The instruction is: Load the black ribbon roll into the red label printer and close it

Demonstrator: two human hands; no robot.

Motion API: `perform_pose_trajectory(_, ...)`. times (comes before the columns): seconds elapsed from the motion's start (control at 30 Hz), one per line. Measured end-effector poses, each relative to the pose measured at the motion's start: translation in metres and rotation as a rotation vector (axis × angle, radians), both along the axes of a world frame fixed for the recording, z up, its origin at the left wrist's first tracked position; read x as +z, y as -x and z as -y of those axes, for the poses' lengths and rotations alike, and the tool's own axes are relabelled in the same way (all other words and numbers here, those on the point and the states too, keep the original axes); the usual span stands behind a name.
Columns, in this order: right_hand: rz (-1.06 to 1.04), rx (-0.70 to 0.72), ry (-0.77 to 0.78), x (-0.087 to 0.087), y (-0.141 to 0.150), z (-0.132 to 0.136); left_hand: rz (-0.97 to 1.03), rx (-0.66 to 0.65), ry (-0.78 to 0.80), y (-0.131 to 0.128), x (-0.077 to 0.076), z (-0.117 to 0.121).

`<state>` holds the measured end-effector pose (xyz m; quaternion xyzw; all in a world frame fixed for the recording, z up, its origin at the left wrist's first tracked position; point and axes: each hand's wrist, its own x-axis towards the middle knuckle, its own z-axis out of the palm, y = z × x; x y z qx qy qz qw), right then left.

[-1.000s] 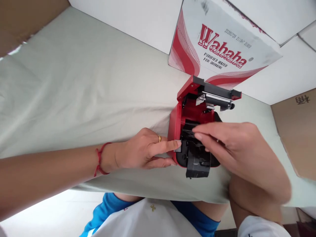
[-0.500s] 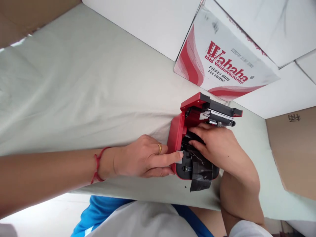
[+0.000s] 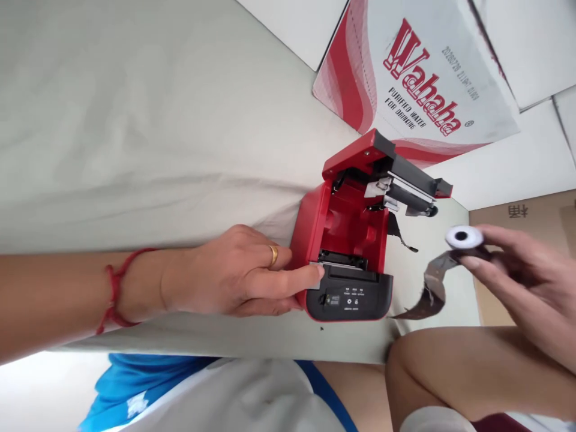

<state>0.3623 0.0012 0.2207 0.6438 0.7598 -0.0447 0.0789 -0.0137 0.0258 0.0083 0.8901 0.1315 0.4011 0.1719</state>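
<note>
Right hand [image 3: 535, 282] has the roll [image 3: 465, 239] pinched in its fingers, apart from the red printer [image 3: 307, 231] at the printer's 3 o'clock. So the open bay [image 3: 348, 219] lies toward 9 o'clock from those fingers. Roll's pale end faces up at the camera, long axis roughly along the line of sight (my read). Dark strip [image 3: 434, 300] trails off it toward 8 o'clock. Left hand [image 3: 225, 273] is on the printer's 8 o'clock side, index on the front corner; can't tell whether it grips.

Hidden: roll's far end, left fingers' undersides. Right hand is blurred; panel markings too small to read.
</note>
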Motion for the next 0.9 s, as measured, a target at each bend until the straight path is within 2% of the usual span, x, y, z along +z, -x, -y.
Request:
perform_pose_trajectory(0.1, 0.041, -0.106, 0.142, -0.025, -0.009, -0.031, 0.003, -0.013, 0.006, 0.000, 0.001, 0.000)
perform_pose_trajectory(0.2, 0.032, -0.094, 0.314, -0.055, -0.003, -0.063, 0.007, -0.019, 0.015, 0.000, 0.001, -0.001)
perform_pose_trajectory(0.27, 0.031, -0.094, 0.370, -0.068, 0.002, -0.076, 0.007, -0.015, 0.020, -0.001, 0.001, 0.000)
perform_pose_trajectory(0.33, 0.011, -0.098, 0.366, -0.071, 0.006, -0.080, 0.009, -0.015, 0.021, -0.001, 0.000, 0.000)
perform_pose_trajectory(0.4, -0.045, -0.122, 0.262, -0.068, 0.012, -0.078, 0.010, -0.020, 0.015, -0.001, 0.000, 0.001)
perform_pose_trajectory(0.5, -0.164, -0.234, 0.082, -0.064, 0.026, -0.074, -0.004, -0.015, 0.015, -0.001, -0.001, 0.001)
perform_pose_trajectory(0.57, -0.236, -0.301, 0.049, -0.067, 0.037, -0.074, -0.004, -0.009, 0.020, -0.001, -0.001, 0.001)
perform_pose_trajectory(0.67, -0.309, -0.248, 0.113, -0.075, 0.051, -0.078, 0.002, -0.015, 0.024, 0.000, -0.001, 0.000)
perform_pose_trajectory(0.8, -0.283, -0.060, 0.330, -0.082, 0.055, -0.080, -0.047, -0.038, 0.032, 0.002, -0.003, 0.000)
perform_pose_trajectory(0.9, -0.236, 0.011, 0.352, -0.081, 0.048, -0.079, -0.103, -0.044, 0.059, 0.002, -0.007, 0.002)
